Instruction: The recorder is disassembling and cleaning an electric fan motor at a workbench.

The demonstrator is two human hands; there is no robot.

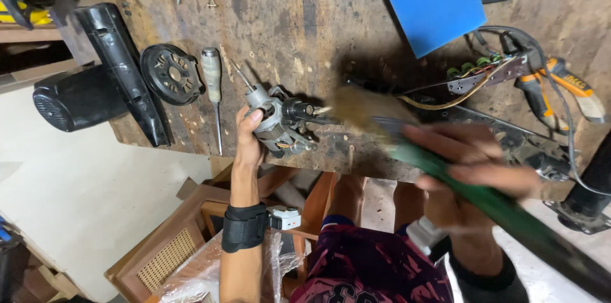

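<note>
Now, left hand [249, 132] grip closed around motor [275, 123], right hand [468, 169] grip clasping blurred green-handled brush [382, 121] beside it

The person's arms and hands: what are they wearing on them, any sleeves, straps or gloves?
Both hands are bare, with no gloves. The left hand has a bare forearm with a wide black wrist strap that carries a small white and grey device. The right hand is blurred; at its wrist sits a dark cuff, and a pale band shows beside it.

On the workbench [305, 16], a screwdriver [212, 80] lies left of the motor [277, 121] — pliers [560, 90] far right.
</note>
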